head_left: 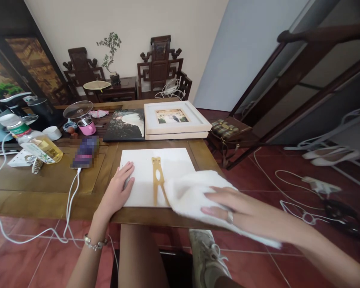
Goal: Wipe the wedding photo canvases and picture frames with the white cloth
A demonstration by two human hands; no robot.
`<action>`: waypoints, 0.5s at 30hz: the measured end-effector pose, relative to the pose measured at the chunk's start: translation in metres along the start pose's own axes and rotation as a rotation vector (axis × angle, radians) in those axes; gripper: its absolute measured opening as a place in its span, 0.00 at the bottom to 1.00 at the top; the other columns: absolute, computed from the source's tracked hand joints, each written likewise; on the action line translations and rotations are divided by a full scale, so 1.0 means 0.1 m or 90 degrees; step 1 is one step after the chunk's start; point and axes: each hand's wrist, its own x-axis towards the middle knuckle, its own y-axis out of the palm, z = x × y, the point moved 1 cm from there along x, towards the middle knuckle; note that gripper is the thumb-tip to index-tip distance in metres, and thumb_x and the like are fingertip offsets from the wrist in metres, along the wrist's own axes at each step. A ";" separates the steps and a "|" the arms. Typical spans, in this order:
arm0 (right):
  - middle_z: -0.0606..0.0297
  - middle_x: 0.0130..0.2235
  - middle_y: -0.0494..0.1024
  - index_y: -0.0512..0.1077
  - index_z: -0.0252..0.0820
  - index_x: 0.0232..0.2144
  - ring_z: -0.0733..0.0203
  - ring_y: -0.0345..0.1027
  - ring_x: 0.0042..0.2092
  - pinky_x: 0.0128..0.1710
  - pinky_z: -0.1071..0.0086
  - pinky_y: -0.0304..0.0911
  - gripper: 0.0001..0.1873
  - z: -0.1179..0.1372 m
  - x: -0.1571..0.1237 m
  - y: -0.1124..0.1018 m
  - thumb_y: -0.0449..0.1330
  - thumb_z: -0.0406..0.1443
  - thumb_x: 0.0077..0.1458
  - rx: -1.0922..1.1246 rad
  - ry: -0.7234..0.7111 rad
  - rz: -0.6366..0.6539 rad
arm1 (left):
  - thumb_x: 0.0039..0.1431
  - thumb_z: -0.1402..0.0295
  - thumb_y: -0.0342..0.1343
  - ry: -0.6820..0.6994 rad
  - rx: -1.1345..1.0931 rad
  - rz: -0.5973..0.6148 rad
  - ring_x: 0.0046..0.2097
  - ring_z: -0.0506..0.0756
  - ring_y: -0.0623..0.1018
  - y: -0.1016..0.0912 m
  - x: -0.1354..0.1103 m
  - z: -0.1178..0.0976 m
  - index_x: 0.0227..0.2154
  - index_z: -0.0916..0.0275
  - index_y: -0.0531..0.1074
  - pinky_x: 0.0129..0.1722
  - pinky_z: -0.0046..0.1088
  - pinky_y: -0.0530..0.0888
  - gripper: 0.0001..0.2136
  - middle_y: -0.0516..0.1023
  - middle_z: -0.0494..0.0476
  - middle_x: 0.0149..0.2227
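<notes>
A flat white panel [141,160], perhaps the back of a picture frame, lies at the table's near edge. Down its middle runs a tan two-legged piece [155,176] with an oval hole, like an easel stand. My left hand [120,190] rests on the panel's left side, fingers stretched out. A white cloth [189,190] covers the panel's right part and hangs past the table edge. Wearing a ring, my right hand [234,210] grips the cloth from above, with part of its fingers hidden in the folds.
Behind the panel lie a dark wedding picture [124,125] and stacked light wooden frames [178,134]. Leftward are a charging phone [85,152], a pink cup [87,127], an oil bottle [46,148] and a white cable [69,200] hanging over the edge. A plaid bag [225,130] sits right.
</notes>
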 end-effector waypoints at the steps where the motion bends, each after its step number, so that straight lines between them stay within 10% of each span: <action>1: 0.56 0.51 0.75 0.74 0.46 0.46 0.42 0.65 0.53 0.52 0.52 0.60 0.29 -0.03 0.13 -0.04 0.48 0.56 0.56 0.001 0.000 -0.022 | 0.64 0.65 0.44 -0.001 0.000 0.002 0.65 0.57 0.60 0.00 0.00 0.00 0.57 0.69 0.65 0.66 0.44 0.51 0.21 0.63 0.65 0.62; 9: 0.61 0.35 0.76 0.71 0.41 0.32 0.52 0.67 0.38 0.40 0.61 0.61 0.25 -0.19 1.22 -0.34 0.47 0.54 0.58 0.101 -0.071 -0.146 | 0.64 0.65 0.45 0.002 -0.016 0.005 0.65 0.57 0.60 -0.01 0.00 0.01 0.58 0.64 0.65 0.66 0.45 0.50 0.20 0.63 0.63 0.62; 15: 0.65 0.27 0.71 0.66 0.43 0.24 0.55 0.64 0.32 0.36 0.64 0.58 0.25 -0.15 0.98 -0.16 0.46 0.54 0.59 0.006 -0.093 -0.164 | 0.64 0.65 0.45 -0.002 -0.014 0.006 0.65 0.57 0.59 -0.02 0.00 0.01 0.58 0.64 0.64 0.65 0.45 0.51 0.20 0.63 0.62 0.62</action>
